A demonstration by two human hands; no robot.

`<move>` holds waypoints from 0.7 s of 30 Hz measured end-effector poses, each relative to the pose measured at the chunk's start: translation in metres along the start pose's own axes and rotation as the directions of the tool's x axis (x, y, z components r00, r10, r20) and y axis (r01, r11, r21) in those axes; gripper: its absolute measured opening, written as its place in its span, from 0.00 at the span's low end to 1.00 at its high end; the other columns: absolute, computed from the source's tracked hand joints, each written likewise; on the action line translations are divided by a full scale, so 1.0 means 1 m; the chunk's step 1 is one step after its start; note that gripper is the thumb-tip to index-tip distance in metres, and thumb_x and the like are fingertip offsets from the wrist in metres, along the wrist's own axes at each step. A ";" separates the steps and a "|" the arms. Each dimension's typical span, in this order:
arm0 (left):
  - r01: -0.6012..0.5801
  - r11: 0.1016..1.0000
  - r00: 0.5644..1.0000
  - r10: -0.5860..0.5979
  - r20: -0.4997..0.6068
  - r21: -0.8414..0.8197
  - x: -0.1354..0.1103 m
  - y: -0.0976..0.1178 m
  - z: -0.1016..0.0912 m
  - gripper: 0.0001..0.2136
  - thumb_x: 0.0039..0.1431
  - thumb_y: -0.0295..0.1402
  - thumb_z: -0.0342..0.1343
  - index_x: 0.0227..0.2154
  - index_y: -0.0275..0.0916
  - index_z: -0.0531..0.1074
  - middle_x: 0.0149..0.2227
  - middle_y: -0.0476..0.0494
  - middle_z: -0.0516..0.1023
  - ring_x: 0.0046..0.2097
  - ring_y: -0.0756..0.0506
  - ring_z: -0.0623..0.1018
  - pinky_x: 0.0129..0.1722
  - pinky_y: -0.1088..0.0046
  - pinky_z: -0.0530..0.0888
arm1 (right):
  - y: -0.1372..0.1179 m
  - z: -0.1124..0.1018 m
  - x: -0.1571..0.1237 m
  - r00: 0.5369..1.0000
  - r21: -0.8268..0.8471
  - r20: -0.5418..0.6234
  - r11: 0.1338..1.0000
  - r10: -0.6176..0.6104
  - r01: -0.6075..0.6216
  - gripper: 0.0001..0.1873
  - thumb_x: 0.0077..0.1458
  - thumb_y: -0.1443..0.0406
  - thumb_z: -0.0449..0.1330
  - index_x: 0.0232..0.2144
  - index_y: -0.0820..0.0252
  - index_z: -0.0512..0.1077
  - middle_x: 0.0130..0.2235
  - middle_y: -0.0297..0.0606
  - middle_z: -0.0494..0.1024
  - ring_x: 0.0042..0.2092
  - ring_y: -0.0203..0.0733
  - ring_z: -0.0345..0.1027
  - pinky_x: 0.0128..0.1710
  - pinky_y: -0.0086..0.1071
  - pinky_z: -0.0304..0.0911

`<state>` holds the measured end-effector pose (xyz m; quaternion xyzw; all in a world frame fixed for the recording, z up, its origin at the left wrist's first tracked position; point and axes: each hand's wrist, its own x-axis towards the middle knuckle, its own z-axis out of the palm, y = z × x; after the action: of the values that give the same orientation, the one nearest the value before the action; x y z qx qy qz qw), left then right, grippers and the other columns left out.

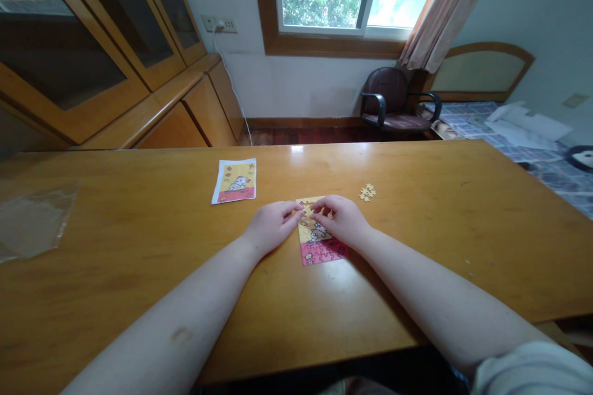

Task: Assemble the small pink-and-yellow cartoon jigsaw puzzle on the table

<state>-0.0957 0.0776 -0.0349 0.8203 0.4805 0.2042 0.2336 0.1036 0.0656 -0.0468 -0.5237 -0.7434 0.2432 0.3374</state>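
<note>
A partly assembled jigsaw puzzle (319, 252) lies on the table in front of me, with a yellow upper part, a pink lower part and a white cartoon animal. My left hand (274, 222) rests at its upper left edge, thumb and forefinger drawn together. Over the upper right part, my right hand (341, 217) curls with thumb and forefinger in a pinch. Whatever is between the fingertips of either hand is too small to make out. Several loose puzzle pieces (367, 192) lie to the right. My right hand hides part of the puzzle.
A reference picture card (237, 181) lies left of the puzzle on the wooden table (152, 216). A clear plastic bag (34, 222) is at the far left. Beyond the table stand a cabinet (134, 99), an office chair (391, 99) and a bed (486, 126).
</note>
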 end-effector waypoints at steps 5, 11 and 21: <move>0.005 0.995 1.000 -0.003 0.023 -0.096 0.001 -0.002 0.002 0.15 0.61 0.40 0.46 0.34 0.39 0.76 0.28 0.47 0.77 0.31 0.47 0.73 0.32 0.73 0.67 | 0.005 -0.004 0.000 0.994 -0.068 0.029 0.992 -0.108 0.109 0.05 0.52 0.64 0.63 0.34 0.57 0.75 0.31 0.34 0.75 0.31 0.35 0.66 0.35 0.28 0.62; -0.018 0.993 0.998 0.024 0.051 -0.120 0.002 -0.004 0.004 0.15 0.62 0.40 0.46 0.33 0.38 0.75 0.29 0.47 0.77 0.32 0.47 0.74 0.33 0.72 0.67 | 0.011 -0.006 0.002 0.979 -0.055 0.031 0.977 -0.203 0.205 0.09 0.55 0.63 0.61 0.39 0.54 0.77 0.37 0.36 0.77 0.31 0.34 0.67 0.37 0.28 0.63; 0.138 0.987 0.990 -0.140 0.016 0.083 0.002 -0.002 0.001 0.17 0.60 0.46 0.48 0.45 0.44 0.74 0.26 0.48 0.75 0.31 0.45 0.75 0.28 0.73 0.64 | 0.015 -0.005 0.010 0.990 -0.196 0.026 0.970 -0.139 0.142 0.07 0.55 0.64 0.60 0.37 0.56 0.76 0.38 0.38 0.77 0.38 0.39 0.71 0.39 0.30 0.63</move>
<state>-0.0956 0.0803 -0.0363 0.7958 0.5419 0.1588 0.2185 0.1141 0.0795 -0.0519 -0.4992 -0.8010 0.1468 0.2959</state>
